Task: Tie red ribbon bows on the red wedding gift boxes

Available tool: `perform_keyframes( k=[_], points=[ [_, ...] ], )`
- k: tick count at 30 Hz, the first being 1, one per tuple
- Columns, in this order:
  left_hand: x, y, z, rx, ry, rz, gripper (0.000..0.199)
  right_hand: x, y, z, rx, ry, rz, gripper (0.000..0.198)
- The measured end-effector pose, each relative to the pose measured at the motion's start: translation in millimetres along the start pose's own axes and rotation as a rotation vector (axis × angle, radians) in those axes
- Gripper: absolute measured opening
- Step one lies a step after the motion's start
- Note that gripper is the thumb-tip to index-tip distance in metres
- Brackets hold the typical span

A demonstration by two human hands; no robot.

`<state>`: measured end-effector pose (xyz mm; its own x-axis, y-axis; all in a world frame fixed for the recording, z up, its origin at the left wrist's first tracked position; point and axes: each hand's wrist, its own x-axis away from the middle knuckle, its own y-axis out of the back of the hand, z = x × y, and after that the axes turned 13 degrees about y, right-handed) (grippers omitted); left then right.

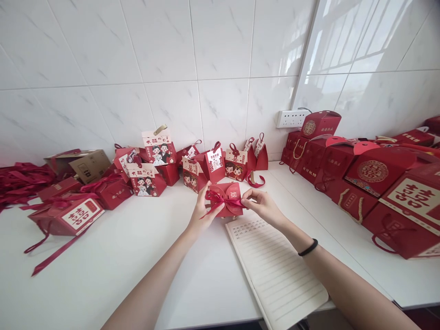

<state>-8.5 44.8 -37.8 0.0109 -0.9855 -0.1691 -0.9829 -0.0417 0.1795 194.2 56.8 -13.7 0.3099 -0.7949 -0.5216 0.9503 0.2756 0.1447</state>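
Observation:
A small red gift box [234, 189] stands on the white table in front of me, with a dark red ribbon [225, 200] tied in a bow across its front. At the box's left side, my left hand [203, 211] is closed, its thumb and fingers pinching the left part of the ribbon and steadying the box. On the right, my right hand [263, 204] pinches the right loop of the bow between thumb and fingertips. Just below the box lies an open lined notebook [275, 266] with handwriting at its top. My right forearm hangs over its right edge.
Several small red boxes with cartoon couples [160, 149] stand behind, near the tiled wall. Larger red boxes [367, 169] are stacked at right, below a power strip [292, 118]. At left are a ribbon pile [24, 178], more boxes [80, 213] and a brown box [90, 166].

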Motion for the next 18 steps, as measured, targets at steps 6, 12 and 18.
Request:
perform_keyframes(
  k=[6, 12, 18],
  points=[
    [0.2, -0.2, -1.8, -0.019, -0.006, -0.016, 0.074, 0.4, -0.6, 1.7, -0.054, -0.099, 0.049, 0.047],
    [2.5, -0.6, -5.1, -0.007, 0.000, -0.008, 0.074, 0.4, 0.6, 2.5, 0.055, -0.211, 0.119, 0.051],
    [0.7, -0.4, -1.8, 0.009, -0.013, -0.004, 0.074, 1.1, 1.2, -6.0, 0.032, -0.261, 0.188, 0.048]
  ],
)
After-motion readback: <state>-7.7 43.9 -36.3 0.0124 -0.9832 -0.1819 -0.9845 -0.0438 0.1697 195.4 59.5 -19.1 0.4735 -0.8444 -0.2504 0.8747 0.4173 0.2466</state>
